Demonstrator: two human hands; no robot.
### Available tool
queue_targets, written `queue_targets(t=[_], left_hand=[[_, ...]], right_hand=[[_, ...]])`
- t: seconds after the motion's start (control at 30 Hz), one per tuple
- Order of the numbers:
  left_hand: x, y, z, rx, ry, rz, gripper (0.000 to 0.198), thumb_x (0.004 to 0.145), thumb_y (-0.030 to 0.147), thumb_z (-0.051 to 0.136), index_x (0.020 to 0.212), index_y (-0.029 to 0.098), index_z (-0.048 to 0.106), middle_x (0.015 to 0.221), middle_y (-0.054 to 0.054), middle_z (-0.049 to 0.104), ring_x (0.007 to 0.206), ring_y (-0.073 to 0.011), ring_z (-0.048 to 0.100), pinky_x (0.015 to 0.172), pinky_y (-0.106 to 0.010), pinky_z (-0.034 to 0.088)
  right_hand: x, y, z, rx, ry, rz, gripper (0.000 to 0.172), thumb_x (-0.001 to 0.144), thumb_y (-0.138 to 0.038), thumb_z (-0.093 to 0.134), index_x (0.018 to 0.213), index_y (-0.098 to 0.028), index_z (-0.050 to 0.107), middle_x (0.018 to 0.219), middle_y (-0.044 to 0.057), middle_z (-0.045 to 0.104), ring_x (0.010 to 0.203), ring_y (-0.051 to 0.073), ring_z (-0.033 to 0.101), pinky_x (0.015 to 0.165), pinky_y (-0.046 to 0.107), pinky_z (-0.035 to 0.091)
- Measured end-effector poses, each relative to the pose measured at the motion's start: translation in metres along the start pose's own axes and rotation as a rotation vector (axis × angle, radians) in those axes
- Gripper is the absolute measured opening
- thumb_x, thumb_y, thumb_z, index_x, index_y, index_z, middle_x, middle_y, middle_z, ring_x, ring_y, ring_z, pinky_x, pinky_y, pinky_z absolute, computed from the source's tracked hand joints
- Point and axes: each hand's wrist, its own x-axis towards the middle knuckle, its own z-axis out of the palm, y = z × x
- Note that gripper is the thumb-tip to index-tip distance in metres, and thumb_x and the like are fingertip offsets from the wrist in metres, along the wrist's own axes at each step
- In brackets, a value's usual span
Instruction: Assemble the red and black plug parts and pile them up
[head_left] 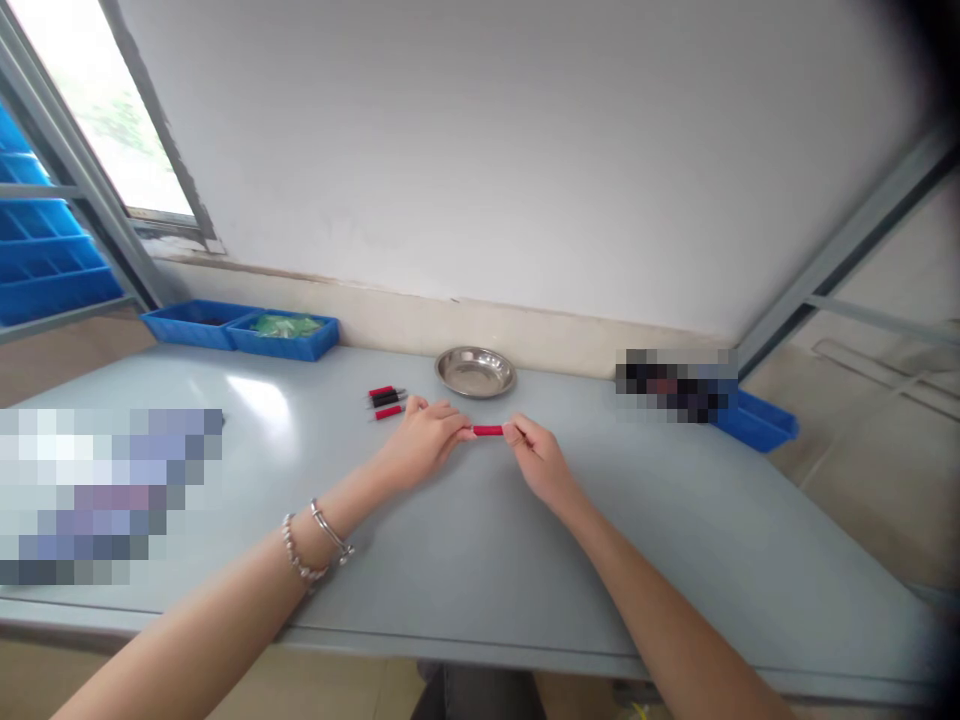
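Observation:
Over the middle of the table, a short red pen-like rod (489,431) lies level between my two hands. My left hand (424,442) pinches its left end, and two bracelets circle that wrist. The right end is gripped between the thumb and fingers of my right hand (541,460). Both of the rod's ends are hidden by fingertips. Just beyond my left hand lie similar rods with thin metal tips: a red rod (381,391), a black rod (386,400) and a nearer red rod (388,412).
A round steel dish (475,390) stands behind my hands near the wall. At the back left are a blue tray (195,335) and another blue tray (289,347) holding green plastic. A blue bin (757,420) is at the right edge. Blurred patches cover items on both sides.

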Motion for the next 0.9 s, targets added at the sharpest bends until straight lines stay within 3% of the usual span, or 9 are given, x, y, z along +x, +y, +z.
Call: queue_targets(t=[0.17, 0.43, 0.73, 0.9], left_hand=[[-0.0006, -0.0017, 0.0030, 0.007, 0.011, -0.020, 0.039, 0.092, 0.036, 0.024, 0.079, 0.015, 0.055, 0.075, -0.003, 0.060, 0.068, -0.0136, 0.050, 0.066, -0.030, 0.022], [-0.0006, -0.0032, 0.0049, 0.026, 0.023, -0.035, 0.038, 0.092, 0.035, 0.024, 0.081, 0.015, 0.055, 0.075, -0.003, 0.059, 0.069, -0.0141, 0.050, 0.066, -0.030, 0.023], [-0.0008, -0.0032, 0.0045, 0.005, 0.012, -0.034, 0.040, 0.092, 0.036, 0.023, 0.081, 0.015, 0.056, 0.077, -0.005, 0.059, 0.069, -0.0146, 0.050, 0.067, -0.030, 0.024], [-0.0009, -0.0036, 0.0056, 0.000, 0.004, -0.012, 0.037, 0.092, 0.034, 0.025, 0.081, 0.015, 0.055, 0.075, -0.004, 0.059, 0.070, -0.0146, 0.051, 0.066, -0.029, 0.025]], right_hand=[[0.0016, 0.0038, 0.0002, 0.020, -0.019, 0.002, 0.024, 0.084, -0.038, 0.035, 0.069, -0.020, 0.036, 0.057, -0.004, 0.031, 0.053, 0.010, 0.031, 0.049, 0.021, 0.027], [0.0016, 0.0045, -0.0002, 0.035, 0.009, 0.068, 0.037, 0.085, -0.045, 0.033, 0.060, -0.019, 0.035, 0.055, -0.004, 0.030, 0.052, 0.010, 0.030, 0.048, 0.023, 0.026], [0.0027, 0.0048, -0.0020, 0.052, -0.001, 0.063, 0.031, 0.083, -0.045, 0.037, 0.068, -0.019, 0.043, 0.060, -0.003, 0.038, 0.056, 0.011, 0.037, 0.051, 0.022, 0.030], [0.0026, 0.0048, -0.0010, 0.036, 0.025, 0.091, 0.037, 0.082, -0.049, 0.036, 0.060, -0.019, 0.038, 0.055, -0.003, 0.033, 0.053, 0.011, 0.035, 0.050, 0.023, 0.028]])
